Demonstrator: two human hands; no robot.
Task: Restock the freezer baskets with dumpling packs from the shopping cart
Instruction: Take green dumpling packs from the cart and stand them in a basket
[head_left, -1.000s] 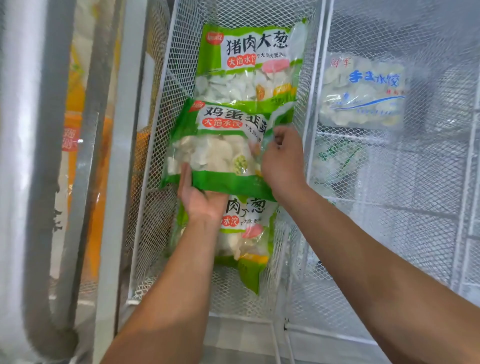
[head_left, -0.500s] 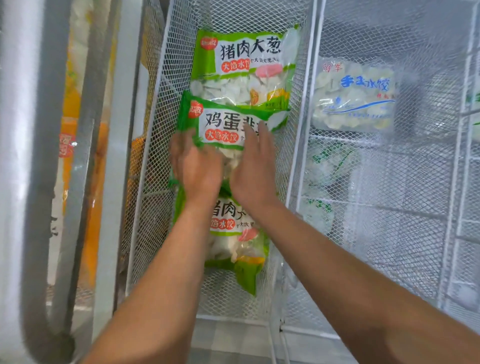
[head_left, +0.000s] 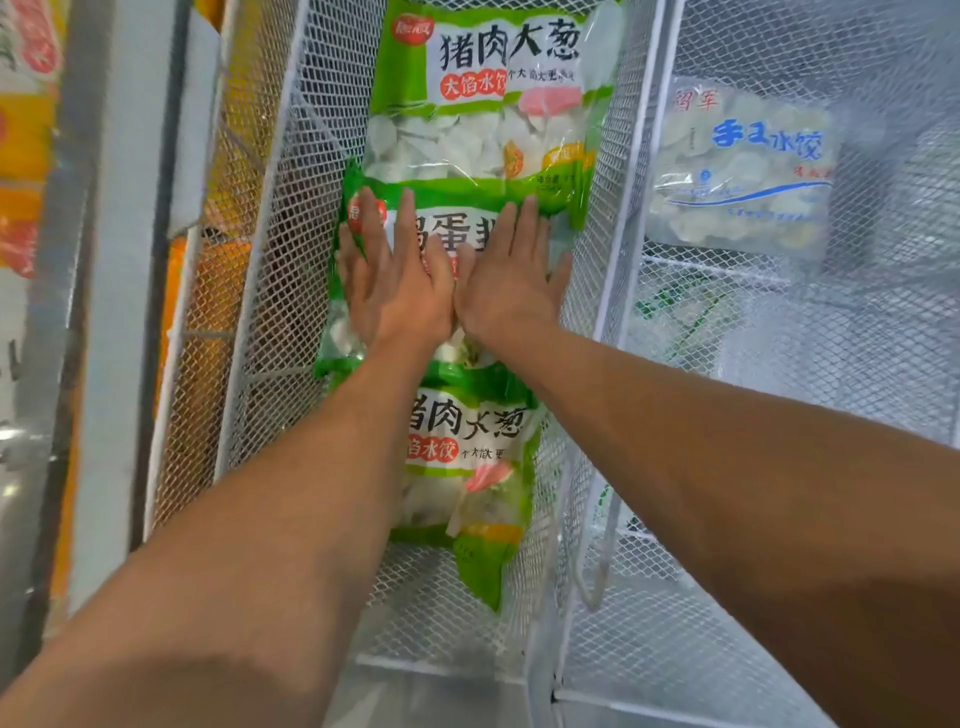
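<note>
In the head view the left hand (head_left: 397, 283) and right hand (head_left: 506, 275) press flat, fingers straight, side by side on the middle dumpling pack (head_left: 340, 332), lying between two others in the mesh basket (head_left: 249, 208).

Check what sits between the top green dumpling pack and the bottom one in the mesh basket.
Head view: a third green pack, the middle pack, overlapping both. The left hand and right hand press flat on it, side by side.

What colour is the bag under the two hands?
Green with a clear window, the middle dumpling pack; the head view shows it.
</note>
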